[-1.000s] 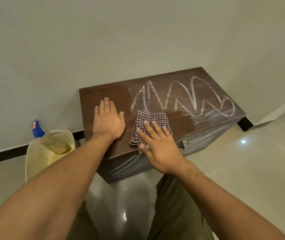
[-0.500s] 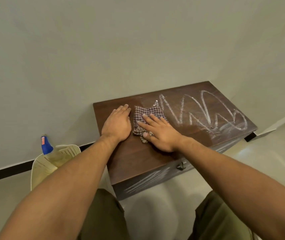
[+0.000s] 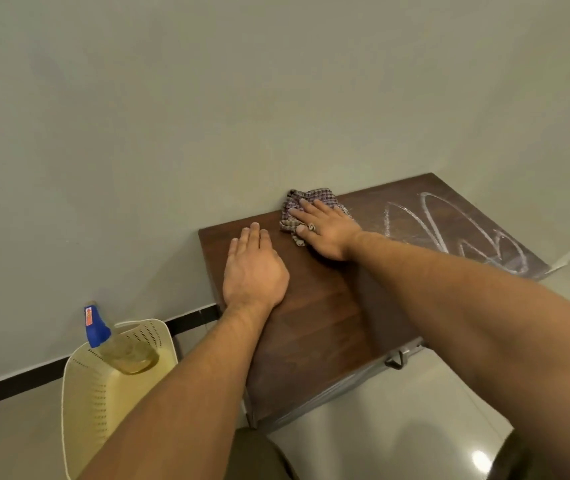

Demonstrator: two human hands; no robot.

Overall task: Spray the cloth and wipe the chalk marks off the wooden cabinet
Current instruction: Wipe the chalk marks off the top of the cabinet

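The checked cloth [image 3: 309, 198] lies bunched on the wooden cabinet [image 3: 318, 306], at the back edge of the top where it meets the wall [image 3: 207, 98], about midway along its length. My right hand [image 3: 328, 230] lies flat on the cloth, fingers straight and slightly spread, pressing it down rather than clutching it. The cloth is soft, thin woven stuff, crumpled into folds that stick out past my fingertips. The chalk marks [image 3: 456, 233] lie to the right of that hand: white looping scribbles, powdery and smeared in places, covering the right end of the dark, smooth, wood-grained top. The top's long axis runs along the wall, so I judge the next stroke must go rightward along it, and the right hand, already just beside the nearest loop, is the one to make it. My left hand [image 3: 254, 271] rests flat on bare wood at the left end, fingers straight and together, holding nothing and well apart from the chalk. The cabinet's front face shows a metal handle [image 3: 396, 360] and pale streaks I cannot make out clearly. On the floor to the left stands a cream perforated plastic basket [image 3: 82, 393] holding the blue-topped spray bottle [image 3: 98, 332] of yellowish liquid.
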